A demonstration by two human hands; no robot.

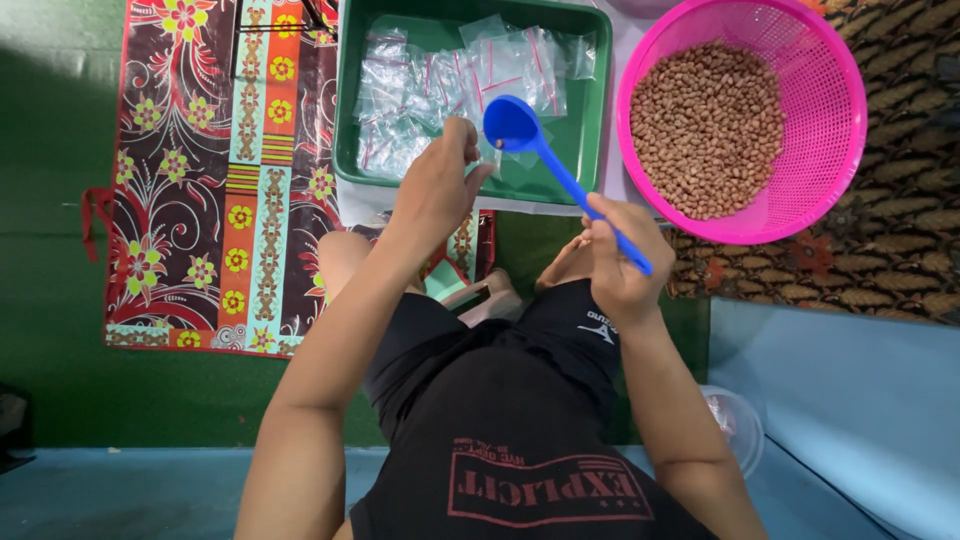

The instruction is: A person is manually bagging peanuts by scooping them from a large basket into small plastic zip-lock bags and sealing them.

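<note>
Both hands busy over the green tray [348, 120].

My right hand [622, 262] is clenched around the handle of a blue spoon [540, 145], its bowl hanging over the tray's clear little bags [440, 85]. My left hand [437, 180] pinches one clear bag at the tray's near edge. A pink basket [835, 110] of peanuts [708, 125] sits just right of the tray.

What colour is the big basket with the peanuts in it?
Bright pink basket, seen clearly in the head view.
</note>
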